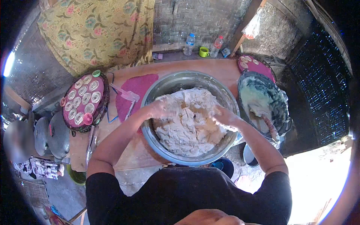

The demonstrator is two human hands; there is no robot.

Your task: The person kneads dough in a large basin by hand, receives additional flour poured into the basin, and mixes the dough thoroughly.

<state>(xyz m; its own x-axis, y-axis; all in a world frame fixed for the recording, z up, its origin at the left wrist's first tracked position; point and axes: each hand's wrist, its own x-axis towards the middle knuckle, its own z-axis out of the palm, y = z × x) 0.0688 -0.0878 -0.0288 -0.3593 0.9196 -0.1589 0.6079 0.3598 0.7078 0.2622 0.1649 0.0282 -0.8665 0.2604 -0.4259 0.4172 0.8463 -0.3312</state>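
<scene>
A wide metal basin (153, 144) holds a big, rough mass of pale floury dough (187, 135), with darker yellowish patches near its middle. My left hand (164, 108), coated white with flour, is over the left side of the dough, its fingers stretched out and somewhat blurred. On the opposite side, my right hand (224, 115) has floury fingers apart at the dough's edge, near the basin wall. Neither hand grips a tool. Whether the fingertips sink into the dough is hard to make out.
Left of the basin stand a round pink tray (77, 95) of coiled dough pieces and a pink sheet (129, 88) with a pale scraper (130, 96). A batter-smeared dark tub (275, 88) is at right. Bottles (189, 44) and a green cup (203, 51) line the back. Another person sits at left.
</scene>
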